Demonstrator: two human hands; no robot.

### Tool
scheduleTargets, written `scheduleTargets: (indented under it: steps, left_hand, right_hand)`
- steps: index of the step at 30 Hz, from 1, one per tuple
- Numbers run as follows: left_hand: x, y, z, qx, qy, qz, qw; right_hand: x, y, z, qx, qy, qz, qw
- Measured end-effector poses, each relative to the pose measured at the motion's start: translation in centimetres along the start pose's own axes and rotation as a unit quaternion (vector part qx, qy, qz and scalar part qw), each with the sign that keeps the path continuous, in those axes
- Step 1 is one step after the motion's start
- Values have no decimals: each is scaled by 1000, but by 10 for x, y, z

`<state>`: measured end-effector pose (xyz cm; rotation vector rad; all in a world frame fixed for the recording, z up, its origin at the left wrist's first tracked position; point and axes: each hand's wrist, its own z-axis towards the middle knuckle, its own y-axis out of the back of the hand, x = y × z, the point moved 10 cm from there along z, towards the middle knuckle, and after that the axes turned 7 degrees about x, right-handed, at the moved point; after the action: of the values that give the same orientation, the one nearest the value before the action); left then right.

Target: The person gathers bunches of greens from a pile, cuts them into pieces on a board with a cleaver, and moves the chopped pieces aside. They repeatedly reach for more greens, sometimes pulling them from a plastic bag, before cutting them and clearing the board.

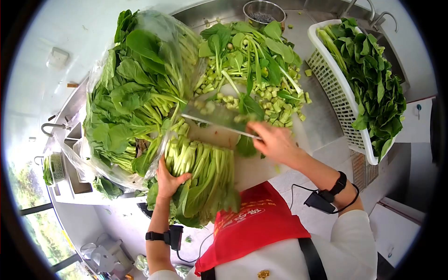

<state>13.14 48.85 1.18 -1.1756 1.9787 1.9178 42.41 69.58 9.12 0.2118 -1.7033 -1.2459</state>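
My right hand (pixel 275 142) is closed round the handle of a cleaver (pixel 219 119), its blade reaching left over the white cutting board (pixel 252 170). The blade is blurred. My left hand (pixel 170 179) lies on the left side of a bunch of leafy greens (pixel 200 168), thumb spread over the stalks, holding it at the board's near left edge. The bunch's stalk ends point away from me, near the blade. Beyond the cleaver sits a heap of chopped stalk pieces (pixel 277 109) with loose leaves on top.
A big clear plastic bag of greens (pixel 135 93) fills the left. At the right stands a white plastic basket (pixel 336 88) full of greens. A metal bowl (pixel 264 11) sits at the back. Sinks and taps are at both sides.
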Motion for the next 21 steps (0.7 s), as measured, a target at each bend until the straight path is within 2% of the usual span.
scheduleTargets:
  steps: [2, 6, 7, 10, 11, 12, 13, 15, 18, 21]
  left_hand:
    - [-11, 1, 11, 91, 51, -123, 987]
    - [1, 10, 23, 197, 77, -66, 975]
    - [3, 11, 22, 220, 86, -60, 970]
    - [16, 8, 22, 237, 92, -22, 967]
    - [11, 6, 25, 250, 77, -33, 964]
    - [15, 3, 27, 261, 77, -31, 962]
    - [22, -1, 30, 270, 77, -28, 959]
    - [22, -4, 30, 296, 83, -63, 949]
    - [9, -16, 17, 328, 95, -180, 922]
    - [15, -33, -11, 320, 84, -325, 886]
  right_hand:
    - [-25, 12, 4, -77, -10, 10, 997]
    - [-55, -8, 11, -31, -45, -68, 996]
    - [-60, -17, 9, -9, -66, -53, 996]
    - [-7, 7, -19, -110, 7, -179, 978]
    - [-3, 1, -32, -97, 16, -121, 988]
    - [-32, -42, -46, 52, -105, 93, 989]
    - [-45, -98, -74, 195, -217, 300, 908]
    - [-24, -163, -112, 315, -309, 511, 738]
    - [32, -194, -94, 296, -302, 660, 621]
    - [64, -202, -67, 213, -336, 719, 570]
